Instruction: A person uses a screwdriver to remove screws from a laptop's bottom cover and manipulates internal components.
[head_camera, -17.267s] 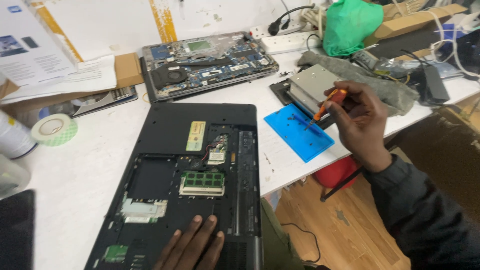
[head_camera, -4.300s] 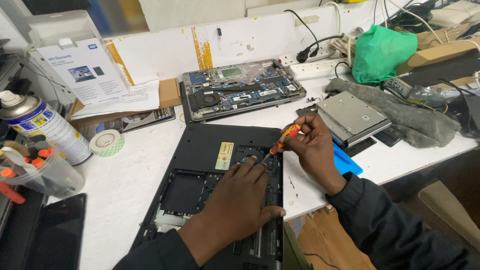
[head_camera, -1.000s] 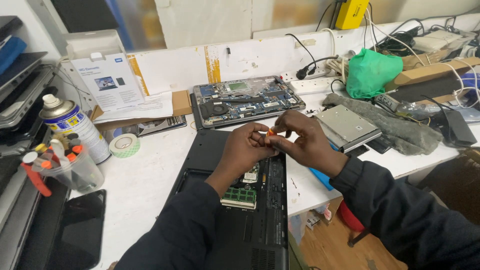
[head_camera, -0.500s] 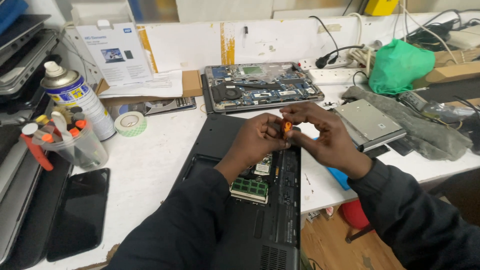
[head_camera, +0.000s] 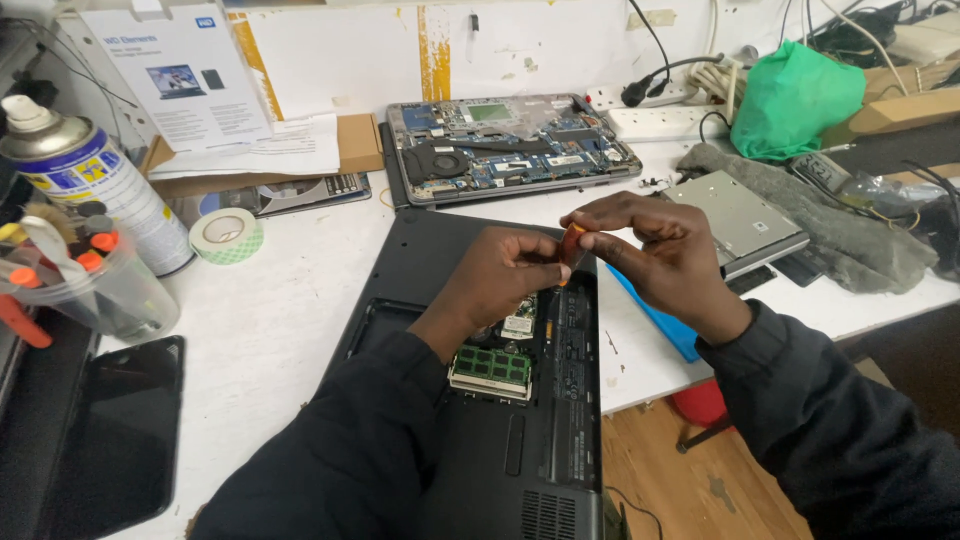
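Note:
A black laptop (head_camera: 420, 265) lies upside down on the white bench with its bottom cover off; a green memory module (head_camera: 490, 368) shows in the open bay. Above it my left hand (head_camera: 500, 282) and my right hand (head_camera: 660, 250) meet around a small orange-handled screwdriver (head_camera: 572, 243). My right hand's fingers pinch the handle. My left hand's fingertips touch its lower end, which is hidden behind them.
A second opened laptop (head_camera: 510, 150) lies at the back. A silver optical drive (head_camera: 740, 220) rests on grey cloth, with a blue mat (head_camera: 650, 310) beside it. A tape roll (head_camera: 227, 235), a spray can (head_camera: 85, 175), a plastic cup of tools (head_camera: 90, 290) and a dark tablet (head_camera: 120, 430) stand left.
The view has closed in on the hands. Both hands stay together over the black laptop, with the orange screwdriver still between them; earlier my right hand alone held it.

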